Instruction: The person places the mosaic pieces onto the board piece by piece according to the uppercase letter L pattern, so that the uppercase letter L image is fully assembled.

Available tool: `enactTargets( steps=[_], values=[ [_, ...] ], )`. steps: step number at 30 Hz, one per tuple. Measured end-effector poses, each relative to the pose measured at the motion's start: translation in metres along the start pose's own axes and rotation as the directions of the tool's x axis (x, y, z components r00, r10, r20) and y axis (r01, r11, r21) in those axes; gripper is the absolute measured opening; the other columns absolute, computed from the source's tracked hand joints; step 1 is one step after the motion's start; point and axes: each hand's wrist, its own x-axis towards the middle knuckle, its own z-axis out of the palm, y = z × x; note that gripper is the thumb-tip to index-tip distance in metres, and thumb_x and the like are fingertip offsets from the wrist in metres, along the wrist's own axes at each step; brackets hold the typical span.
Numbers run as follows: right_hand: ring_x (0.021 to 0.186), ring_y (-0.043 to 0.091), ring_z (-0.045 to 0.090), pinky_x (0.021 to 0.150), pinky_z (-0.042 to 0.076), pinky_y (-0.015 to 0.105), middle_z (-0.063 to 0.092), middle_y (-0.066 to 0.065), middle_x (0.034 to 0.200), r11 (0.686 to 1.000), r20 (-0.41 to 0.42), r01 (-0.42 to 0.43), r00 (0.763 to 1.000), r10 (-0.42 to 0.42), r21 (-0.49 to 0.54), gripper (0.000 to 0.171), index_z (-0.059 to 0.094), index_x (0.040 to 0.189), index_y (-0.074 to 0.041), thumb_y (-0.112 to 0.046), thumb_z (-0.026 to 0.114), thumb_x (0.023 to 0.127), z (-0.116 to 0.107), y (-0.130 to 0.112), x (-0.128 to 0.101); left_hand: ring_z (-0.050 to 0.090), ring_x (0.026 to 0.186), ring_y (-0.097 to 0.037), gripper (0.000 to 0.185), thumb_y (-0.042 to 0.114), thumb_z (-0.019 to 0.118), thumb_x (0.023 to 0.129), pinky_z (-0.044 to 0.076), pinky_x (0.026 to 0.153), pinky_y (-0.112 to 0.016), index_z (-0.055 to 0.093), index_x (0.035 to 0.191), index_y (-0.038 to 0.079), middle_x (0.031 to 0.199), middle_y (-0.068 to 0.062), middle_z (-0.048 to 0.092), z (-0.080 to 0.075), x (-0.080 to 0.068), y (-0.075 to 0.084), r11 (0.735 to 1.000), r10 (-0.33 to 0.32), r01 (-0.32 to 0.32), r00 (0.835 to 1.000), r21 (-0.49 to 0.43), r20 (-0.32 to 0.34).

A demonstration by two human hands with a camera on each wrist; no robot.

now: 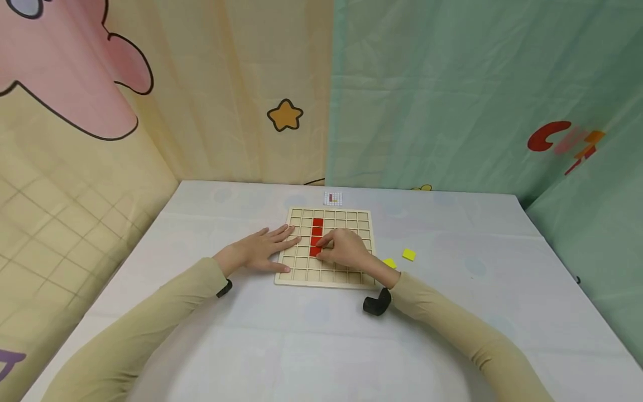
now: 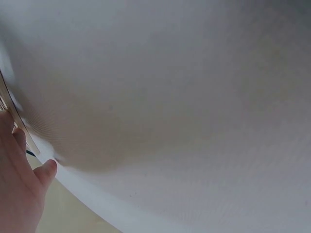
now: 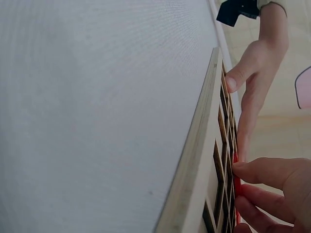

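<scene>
The table (image 1: pixel 301 346) between the 2 sleeves (image 1: pixel 135 329) is passable; left hand (image 1: pixel 261 248) and right hand (image 1: pixel 346 248) obstruct the board (image 1: pixel 298 273).

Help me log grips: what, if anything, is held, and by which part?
The right hand touches red tiles; whether it pinches one by its edges can't be told. The left hand, spread on the grid board, holds nothing.
</scene>
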Motion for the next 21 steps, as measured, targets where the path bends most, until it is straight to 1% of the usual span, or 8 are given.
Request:
enactTargets(
  steps=[1, 7, 9, 12, 14, 15, 18, 21],
  values=[
    [0.072, 0.008, 0.060, 0.062, 0.046, 0.024, 0.075, -0.002, 0.098, 1.000, 0.000, 0.002, 1.000, -0.002, 0.003, 0.024, 0.077, 0.100, -0.015, -0.026, 0.078, 0.079, 0.000, 0.000, 0.000, -0.003, 0.151, -0.024, 0.084, 0.070, 0.041, 0.090, 0.010, 0.118, -0.057, 0.007, 0.155, 0.031, 0.163, -0.002, -0.006, -0.001, 0.000, 0.000, 1.000, -0.005, 0.005, 1.000, 0.005, 0.005],
    [0.082, 0.009, 0.062, 0.068, 0.048, 0.025, 0.075, -0.002, 0.100, 1.000, -0.003, 0.003, 1.000, -0.003, 0.000, 0.023, 0.077, 0.100, -0.015, -0.027, 0.078, 0.079, 0.001, -0.001, 0.000, 0.000, 0.151, -0.029, 0.084, 0.068, 0.042, 0.090, 0.011, 0.117, -0.060, 0.010, 0.156, 0.027, 0.164, -0.006, -0.002, -0.002, -0.001, 0.000, 1.000, 0.017, -0.017, 1.000, -0.007, -0.009],
    [0.078, 0.009, 0.062, 0.066, 0.047, 0.025, 0.075, -0.003, 0.098, 1.000, -0.009, 0.006, 1.000, -0.006, 0.003, 0.022, 0.077, 0.099, -0.016, -0.026, 0.078, 0.079, 0.000, -0.001, -0.002, -0.001, 0.151, -0.028, 0.084, 0.069, 0.042, 0.090, 0.011, 0.117, -0.060, 0.009, 0.155, 0.028, 0.164, -0.006, -0.002, -0.001, -0.001, 0.001, 1.000, 0.013, -0.013, 1.000, -0.003, -0.005],
    [0.070, 0.008, 0.060, 0.059, 0.046, 0.023, 0.075, -0.003, 0.095, 1.000, -0.020, 0.011, 1.000, -0.011, 0.014, 0.020, 0.077, 0.097, -0.016, -0.025, 0.078, 0.079, -0.004, 0.000, -0.004, -0.001, 0.151, -0.027, 0.084, 0.070, 0.041, 0.089, 0.011, 0.118, -0.059, 0.009, 0.155, 0.029, 0.164, -0.005, -0.003, -0.001, 0.000, 0.002, 1.000, 0.006, -0.006, 1.000, -0.006, -0.001],
    [0.065, 0.008, 0.057, 0.055, 0.044, 0.022, 0.074, -0.002, 0.094, 0.999, -0.030, 0.026, 0.999, -0.026, 0.019, 0.019, 0.077, 0.097, -0.016, -0.024, 0.078, 0.079, -0.008, 0.001, -0.005, -0.002, 0.151, -0.026, 0.084, 0.071, 0.040, 0.089, 0.010, 0.118, -0.058, 0.007, 0.155, 0.030, 0.164, -0.004, -0.004, -0.001, 0.000, 0.002, 1.000, -0.004, 0.004, 1.000, -0.001, 0.006],
    [0.065, 0.007, 0.057, 0.055, 0.043, 0.022, 0.074, -0.002, 0.094, 0.999, -0.037, 0.038, 0.999, -0.037, 0.018, 0.019, 0.077, 0.097, -0.016, -0.023, 0.078, 0.079, -0.011, 0.001, -0.005, -0.002, 0.151, -0.026, 0.084, 0.071, 0.040, 0.089, 0.010, 0.118, -0.058, 0.008, 0.155, 0.030, 0.164, -0.004, -0.004, 0.000, 0.001, 0.001, 1.000, -0.003, 0.003, 1.000, -0.003, 0.003],
    [0.075, 0.012, 0.059, 0.063, 0.048, 0.024, 0.074, 0.001, 0.096, 0.996, -0.040, 0.086, 0.996, -0.085, 0.025, 0.019, 0.077, 0.099, -0.013, -0.020, 0.076, 0.081, -0.021, 0.005, -0.006, -0.002, 0.151, -0.026, 0.084, 0.071, 0.040, 0.089, 0.010, 0.118, -0.058, 0.008, 0.155, 0.030, 0.164, -0.003, -0.004, 0.000, 0.001, 0.000, 1.000, -0.004, 0.004, 1.000, 0.000, -0.004],
    [0.088, 0.018, 0.062, 0.074, 0.051, 0.029, 0.074, 0.003, 0.099, 0.989, -0.033, 0.145, 0.989, -0.144, 0.035, 0.020, 0.076, 0.101, -0.011, -0.018, 0.074, 0.083, -0.031, 0.011, -0.009, -0.002, 0.151, -0.026, 0.084, 0.071, 0.041, 0.089, 0.011, 0.118, -0.058, 0.009, 0.155, 0.030, 0.164, -0.003, -0.003, 0.000, 0.001, 0.000, 1.000, -0.002, 0.002, 1.000, -0.003, -0.006]
  ],
)
